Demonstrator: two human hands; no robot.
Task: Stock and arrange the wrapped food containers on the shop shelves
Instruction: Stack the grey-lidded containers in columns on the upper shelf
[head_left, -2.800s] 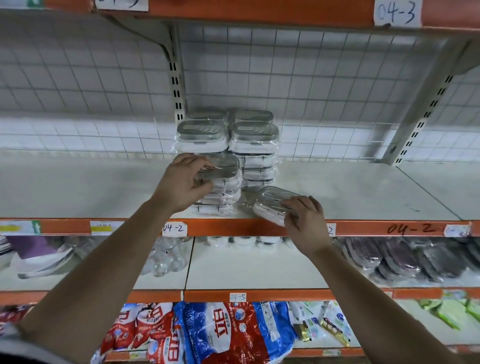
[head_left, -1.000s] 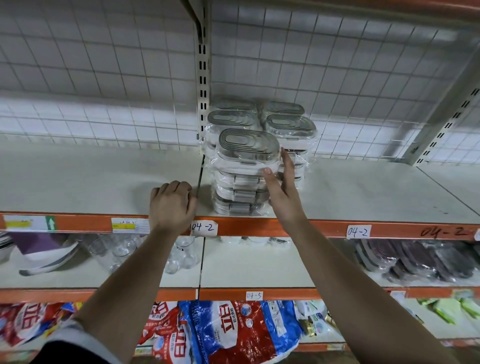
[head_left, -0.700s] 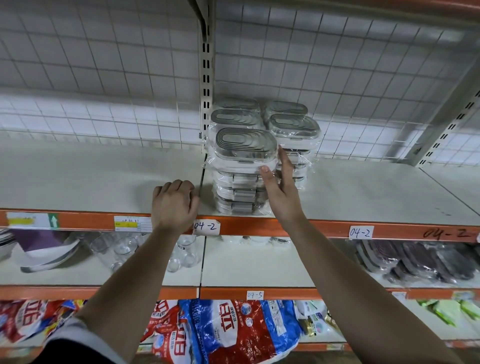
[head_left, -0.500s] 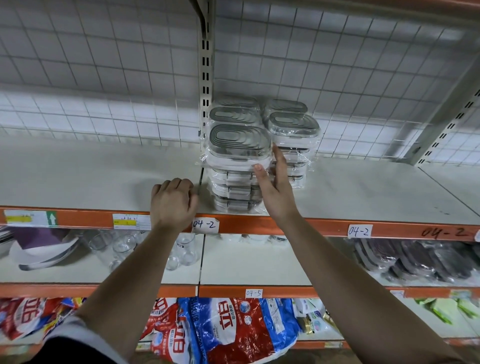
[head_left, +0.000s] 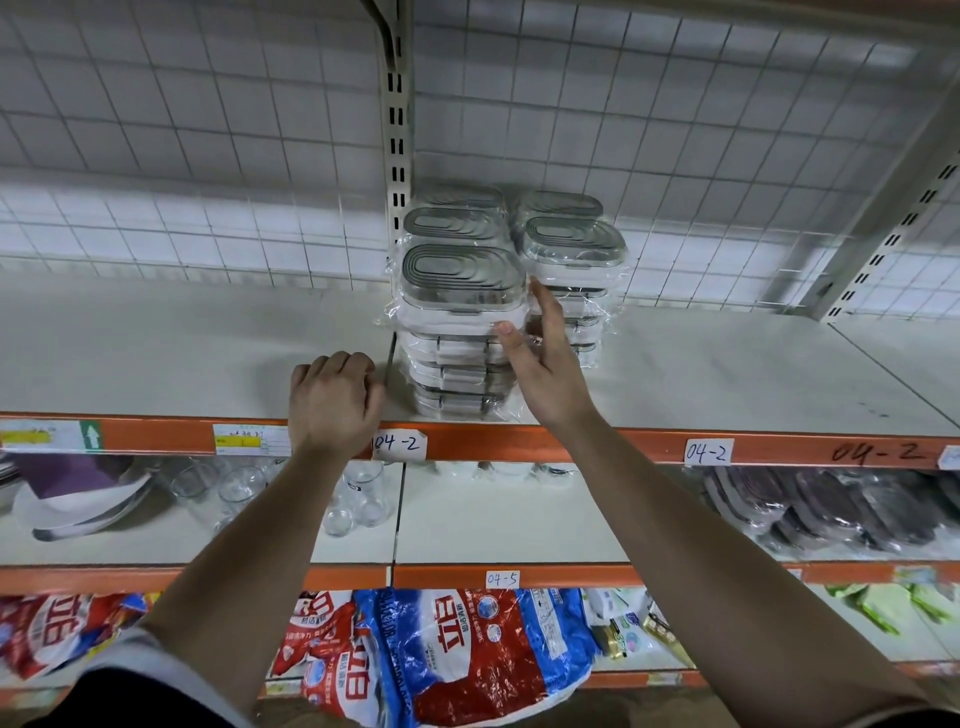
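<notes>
White wire grid (head_left: 208, 130) at back. Slotted upright (head_left: 397, 130) against it at centre; slanted bracket (head_left: 883, 244) at right. Paper label "04-2" (head_left: 400, 445) at centre, second label (head_left: 707, 451) with same text further right. Yellow price tag (head_left: 252, 440) and arrow tag (head_left: 52, 435) to left. One level down: clear glasses (head_left: 239, 483) left of centre; white-purple item (head_left: 78, 499) far left, kind unclear; dark wrapped stack (head_left: 831, 509) at right. Below that, label "04-5" (head_left: 502, 579). Bottom level: red-white-blue bags (head_left: 452, 654) at centre, red bags (head_left: 52, 629) left, green packs (head_left: 893, 605) right.
</notes>
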